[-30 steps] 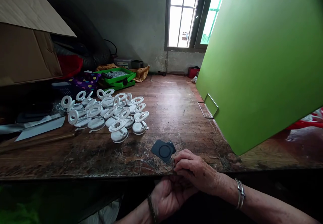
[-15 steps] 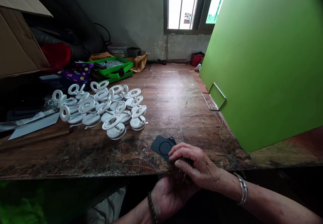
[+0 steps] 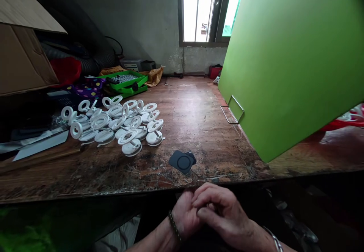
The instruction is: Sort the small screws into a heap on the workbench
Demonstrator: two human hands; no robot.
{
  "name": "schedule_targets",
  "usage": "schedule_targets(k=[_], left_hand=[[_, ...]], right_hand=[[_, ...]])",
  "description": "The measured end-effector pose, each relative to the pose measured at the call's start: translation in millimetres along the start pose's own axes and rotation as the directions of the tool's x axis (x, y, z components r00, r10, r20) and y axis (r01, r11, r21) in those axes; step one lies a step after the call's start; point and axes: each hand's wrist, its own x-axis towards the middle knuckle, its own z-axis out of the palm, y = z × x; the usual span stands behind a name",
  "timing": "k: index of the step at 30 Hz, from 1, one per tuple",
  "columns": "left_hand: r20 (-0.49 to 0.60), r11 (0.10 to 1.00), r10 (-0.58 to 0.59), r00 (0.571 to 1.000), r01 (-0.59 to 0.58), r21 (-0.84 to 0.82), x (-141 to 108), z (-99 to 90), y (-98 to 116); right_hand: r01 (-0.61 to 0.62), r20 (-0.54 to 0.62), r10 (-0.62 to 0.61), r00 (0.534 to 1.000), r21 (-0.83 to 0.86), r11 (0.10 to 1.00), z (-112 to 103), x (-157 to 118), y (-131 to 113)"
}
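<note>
- Down at the near edge of the wooden table (image 3: pixel 199 115), both hands meet just below the tabletop, in front of the person's lap.
- Right hand (image 3: pixel 224 214) lies over the left hand (image 3: pixel 184 218); its fingers are curled and pressed together, closing on something small between the two hands that is too hidden to tell.
- Left hand's fingers are bent inward under the right; whether they pinch anything cannot be told. A dark bead bracelet (image 3: pixel 174 227) sits on that wrist, a metal bangle (image 3: pixel 274 238) on the other.
- Nearest thing on the table is a dark flat pad with a ring mark (image 3: pixel 182 162), lying just beyond the hands, untouched.
- Further left sits a heap of white ring-shaped plastic parts (image 3: pixel 116 123).
- Behind it are green trays (image 3: pixel 127 81), and a cardboard box (image 3: pixel 22 55) at far left.
- A green board (image 3: pixel 290 55) leans on the right.
</note>
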Motion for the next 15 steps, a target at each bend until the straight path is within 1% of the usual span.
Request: schedule_targets(k=[1, 2, 3, 4, 5, 6, 7, 8, 9, 10, 12, 13, 14, 15], left_hand=[[0.005, 0.998, -0.016, 1.000, 0.017, -0.052, 1.5, 2.9, 0.4], [0.002, 0.993, -0.037, 0.999, 0.037, -0.116, 2.5, 6.2, -0.2], [-0.010, 0.982, -0.063, 0.998, 0.060, -0.177, 2.8, 10.1, -2.1], [-0.024, 0.970, -0.095, 0.995, 0.088, -0.225, 2.9, 14.8, -5.7], [-0.033, 0.961, -0.132, 0.991, 0.119, -0.251, 3.1, 20.9, -11.2], [-0.033, 0.959, -0.163, 0.986, 0.151, -0.241, 4.1, 28.5, -18.9], [-0.029, 0.969, -0.166, 0.986, 0.158, -0.191, 6.6, 38.0, -28.7], [-0.015, 0.981, -0.150, 0.989, 0.147, -0.130, 11.0, 49.4, -40.4], [0.003, 0.994, -0.102, 0.995, 0.103, -0.027, 17.3, 62.6, -53.5], [0.015, 0.992, 0.046, 0.999, -0.047, 0.113, 25.2, 77.1, -67.4], [0.030, 0.960, 0.180, 0.983, -0.182, 0.212, 43.0, 108.8, -94.6], [0.133, 0.884, 0.278, 0.951, -0.307, 0.351, 51.3, 125.1, -106.6], [0.237, 0.820, 0.275, 0.932, -0.356, 0.449, 58.2, 141.5, -117.0], [0.320, 0.766, 0.245, 0.915, -0.385, 0.515, 63.5, 157.6, -125.4]], right_hand=[[-0.040, -0.097, 0.042, 0.994, 0.019, 0.999, -4.8, -8.7, 1.2], [-0.087, -0.203, 0.095, 0.975, 0.046, 0.995, -10.0, -18.9, 3.9], [-0.143, -0.315, 0.162, 0.935, 0.082, 0.986, -15.0, -30.6, 8.0], [-0.195, -0.431, 0.234, 0.872, 0.133, 0.972, -19.5, -43.2, 13.7], [-0.230, -0.532, 0.302, 0.791, 0.200, 0.952, -23.5, -56.3, 20.6], [-0.245, -0.605, 0.365, 0.708, 0.274, 0.930, -27.2, -69.2, 27.9], [-0.243, -0.646, 0.415, 0.641, 0.342, 0.908, -31.0, -81.1, 35.0], [-0.235, -0.659, 0.446, 0.605, 0.387, 0.891, -35.7, -91.6, 40.9], [-0.227, -0.661, 0.447, 0.602, 0.395, 0.890, -41.6, -100.3, 44.7], [-0.227, -0.660, 0.425, 0.620, 0.368, 0.902, -49.2, -107.1, 45.9], [-0.234, -0.665, 0.347, 0.661, 0.256, 0.938, -69.0, -116.0, 39.2], [-0.233, -0.671, 0.307, 0.675, 0.202, 0.951, -80.2, -119.1, 31.6], [-0.230, -0.676, 0.276, 0.683, 0.160, 0.960, -91.2, -122.0, 21.9], [-0.227, -0.678, 0.255, 0.690, 0.131, 0.965, -101.0, -125.1, 11.0]])
